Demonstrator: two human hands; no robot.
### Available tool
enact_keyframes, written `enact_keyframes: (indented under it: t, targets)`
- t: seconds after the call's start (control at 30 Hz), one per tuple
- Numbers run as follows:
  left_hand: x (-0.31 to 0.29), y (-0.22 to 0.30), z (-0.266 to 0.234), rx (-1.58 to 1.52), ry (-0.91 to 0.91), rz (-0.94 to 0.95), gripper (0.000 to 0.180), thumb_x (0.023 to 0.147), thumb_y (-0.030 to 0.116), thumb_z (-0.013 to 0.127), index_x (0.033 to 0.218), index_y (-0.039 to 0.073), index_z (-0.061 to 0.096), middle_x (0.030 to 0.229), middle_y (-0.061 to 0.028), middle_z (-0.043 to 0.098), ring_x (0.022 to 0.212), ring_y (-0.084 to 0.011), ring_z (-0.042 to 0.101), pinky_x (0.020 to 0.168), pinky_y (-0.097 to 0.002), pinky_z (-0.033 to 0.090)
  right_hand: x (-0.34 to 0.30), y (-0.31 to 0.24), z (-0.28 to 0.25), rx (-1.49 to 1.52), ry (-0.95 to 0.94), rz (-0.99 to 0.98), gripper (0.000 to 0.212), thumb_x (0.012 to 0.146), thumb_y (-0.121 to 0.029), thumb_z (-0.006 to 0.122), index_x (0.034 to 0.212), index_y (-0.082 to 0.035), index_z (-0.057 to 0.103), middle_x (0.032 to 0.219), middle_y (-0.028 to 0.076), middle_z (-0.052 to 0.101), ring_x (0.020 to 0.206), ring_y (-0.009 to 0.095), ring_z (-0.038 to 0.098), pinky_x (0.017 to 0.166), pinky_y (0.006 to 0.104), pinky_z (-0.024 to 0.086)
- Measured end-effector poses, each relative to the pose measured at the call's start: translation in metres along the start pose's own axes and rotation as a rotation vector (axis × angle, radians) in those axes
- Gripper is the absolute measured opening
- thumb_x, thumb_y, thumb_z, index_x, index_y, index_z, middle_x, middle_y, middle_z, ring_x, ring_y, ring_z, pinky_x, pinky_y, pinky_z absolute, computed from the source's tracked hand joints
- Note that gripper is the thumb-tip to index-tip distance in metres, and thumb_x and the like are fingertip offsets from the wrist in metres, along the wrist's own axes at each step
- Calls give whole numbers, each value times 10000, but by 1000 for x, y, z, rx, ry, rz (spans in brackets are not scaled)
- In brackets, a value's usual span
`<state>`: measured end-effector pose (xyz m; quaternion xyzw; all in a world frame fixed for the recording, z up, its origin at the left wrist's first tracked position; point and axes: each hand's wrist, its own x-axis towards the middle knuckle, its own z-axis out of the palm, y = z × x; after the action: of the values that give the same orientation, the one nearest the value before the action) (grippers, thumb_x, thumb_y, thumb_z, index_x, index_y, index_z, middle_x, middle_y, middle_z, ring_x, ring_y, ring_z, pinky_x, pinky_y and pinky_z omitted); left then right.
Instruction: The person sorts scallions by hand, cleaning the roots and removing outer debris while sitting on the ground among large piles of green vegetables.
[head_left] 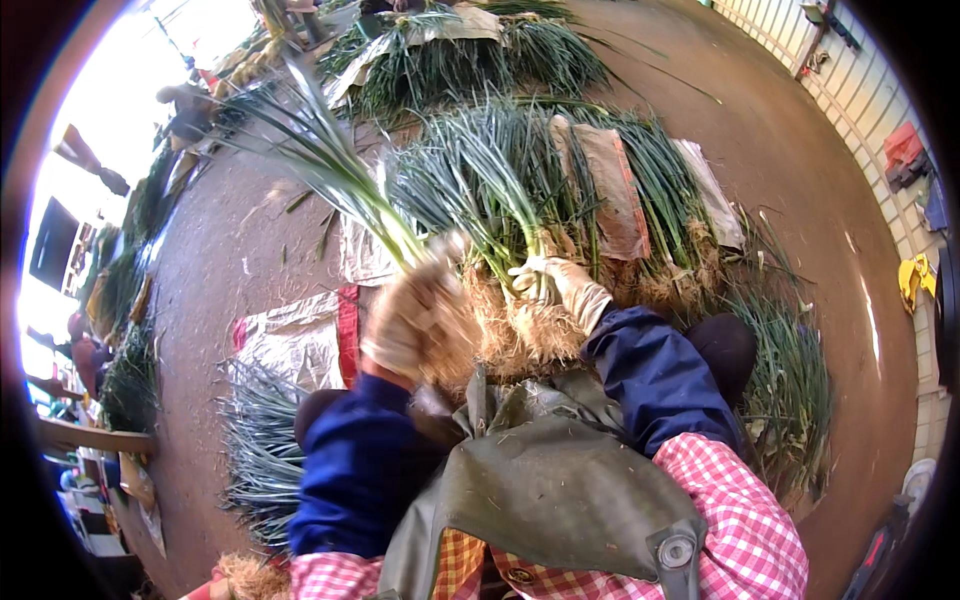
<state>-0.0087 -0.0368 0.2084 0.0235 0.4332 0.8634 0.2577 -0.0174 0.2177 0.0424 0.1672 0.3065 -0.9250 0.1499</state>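
Note:
My left hand (pixel 398 318), in a pale work glove and smeared by motion, is closed round a bunch of green onions (pixel 385 212). Their leaves fan up and to the left, and their shaggy roots hang beside my palm. My right hand (pixel 568 287), gloved too, has its fingers wrapped round the white stems of more green onions (pixel 515 205) just above their tan roots (pixel 545 330). Those lie at the near edge of a big heap of green onions (pixel 455 165), leaves pointing away from me.
Woven sacks (pixel 600 190) lie over the heap, and another sack (pixel 290 335) with red edging is on the brown floor at left. More green onions lie at my left (pixel 265 450), at my right (pixel 785 380) and farther back (pixel 450 75). A dark apron (pixel 550 475) covers my lap.

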Motion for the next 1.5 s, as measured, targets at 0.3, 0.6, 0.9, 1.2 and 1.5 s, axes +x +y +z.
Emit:
enact_keyframes:
  t: [0.3, 0.6, 0.9, 1.2, 1.5]
  targets:
    - [8, -162, -18, -140, 268, -299, 157, 849, 99, 603, 977, 23, 653, 733, -18, 642, 546, -93, 568, 471, -219, 452, -36, 56, 5, -320, 108, -67, 290, 931, -236, 560, 1105, -16, 636, 970, 97, 669, 796, 180, 649, 664, 270, 523]
    - [2, -157, -36, -279, 152, -331, 175, 837, 55, 595, 996, -6, 636, 897, -116, 678, 764, -201, 663, 675, -313, 560, -14, 48, 6, -588, 528, -294, 270, 978, -229, 458, 896, -10, 593, 803, 125, 694, 580, 170, 618, 490, 292, 509]
    - [-2, -161, -58, -83, 219, -306, 261, 753, 4, 680, 1004, -21, 613, 871, -99, 671, 722, -190, 645, 637, -301, 543, 25, -22, 61, -1776, 646, -343, 359, 880, -409, 592, 915, -52, 607, 813, 114, 673, 659, 263, 601, 598, 393, 449]
    - [6, -187, -65, 35, 281, -265, 208, 738, 19, 635, 942, -18, 651, 731, -67, 629, 590, -176, 596, 521, -306, 486, 36, 8, 54, -1922, 429, -19, 495, 853, -533, 541, 908, -50, 631, 877, 160, 659, 850, 340, 611, 735, 429, 452]
    - [8, -170, -60, 41, 365, -171, 190, 736, 13, 637, 921, -22, 664, 665, -34, 584, 527, -130, 535, 471, -278, 438, -46, 7, 46, -396, -61, 128, 226, 964, -237, 533, 879, -43, 611, 745, 79, 662, 508, 59, 530, 461, 163, 415]
